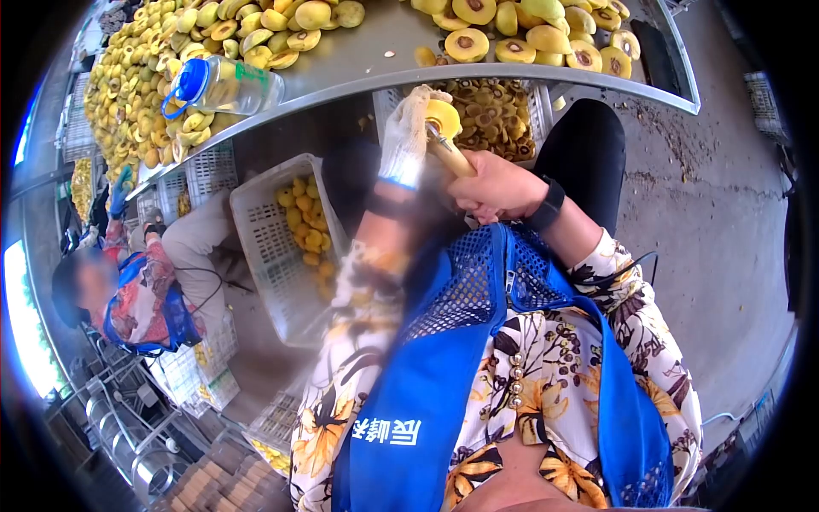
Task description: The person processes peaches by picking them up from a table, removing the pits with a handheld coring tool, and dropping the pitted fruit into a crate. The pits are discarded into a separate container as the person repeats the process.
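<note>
My left hand [404, 141], in a white glove, is closed around a yellow peach half [444, 118] just below the table edge. My bare right hand [503, 188] grips a pitting tool [452, 155] by its pale handle. Its metal tip touches the peach half; how deep it goes is hidden. Under both hands, a crate holds brown peach pits and scraps [495, 111]. At my left, a white crate [264, 256] contains yellow peach halves [305, 218].
A metal table [367, 51] runs across the front, its raised rim [341, 101] near my hands. Peach halves with brown centres [467, 44] lie there, beside a large pile [128, 94]. A blue-capped bottle [230, 85] rests at the rim. Another person [141, 290] sits at left.
</note>
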The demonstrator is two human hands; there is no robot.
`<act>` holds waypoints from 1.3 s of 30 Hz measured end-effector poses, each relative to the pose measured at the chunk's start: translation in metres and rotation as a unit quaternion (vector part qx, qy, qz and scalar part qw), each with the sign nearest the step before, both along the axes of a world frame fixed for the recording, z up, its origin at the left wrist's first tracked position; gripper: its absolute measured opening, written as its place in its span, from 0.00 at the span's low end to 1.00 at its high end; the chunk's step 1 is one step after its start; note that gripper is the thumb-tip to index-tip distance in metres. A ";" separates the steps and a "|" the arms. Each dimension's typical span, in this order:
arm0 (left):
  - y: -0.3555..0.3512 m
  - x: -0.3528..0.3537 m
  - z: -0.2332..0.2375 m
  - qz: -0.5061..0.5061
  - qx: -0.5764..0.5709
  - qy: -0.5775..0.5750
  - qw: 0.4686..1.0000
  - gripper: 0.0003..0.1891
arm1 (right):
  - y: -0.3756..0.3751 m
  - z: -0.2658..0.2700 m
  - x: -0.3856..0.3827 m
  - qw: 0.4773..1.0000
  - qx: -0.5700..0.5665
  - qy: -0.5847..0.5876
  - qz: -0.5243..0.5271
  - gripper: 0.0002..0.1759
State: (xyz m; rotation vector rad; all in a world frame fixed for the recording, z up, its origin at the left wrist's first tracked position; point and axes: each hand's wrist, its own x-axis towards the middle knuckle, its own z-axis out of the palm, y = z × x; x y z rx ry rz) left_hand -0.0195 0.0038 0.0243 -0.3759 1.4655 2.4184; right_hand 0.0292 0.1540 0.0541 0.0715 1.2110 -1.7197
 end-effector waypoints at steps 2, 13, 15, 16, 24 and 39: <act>0.003 0.006 0.006 -0.015 0.044 -0.026 0.999 0.19 | 0.004 -0.011 0.002 0.987 -0.133 -0.093 -0.005 0.08; -0.135 0.012 0.027 0.204 -0.685 0.088 0.694 0.21 | 0.017 -0.056 0.001 0.790 0.333 0.501 0.116 0.17; -0.126 0.003 0.050 0.168 -0.785 0.092 0.589 0.19 | 0.013 -0.056 -0.002 0.799 0.354 0.483 0.054 0.15; -0.109 -0.009 0.060 0.113 -0.751 0.089 0.645 0.19 | 0.013 -0.055 -0.002 0.801 0.366 0.474 0.025 0.15; 0.061 -0.102 0.034 -0.204 -0.765 0.204 0.576 0.26 | 0.029 -0.063 0.006 0.785 0.373 0.486 -0.094 0.14; 0.019 0.010 0.052 -0.100 -0.591 0.429 0.675 0.38 | 0.017 -0.012 -0.016 0.928 0.016 0.218 -0.302 0.16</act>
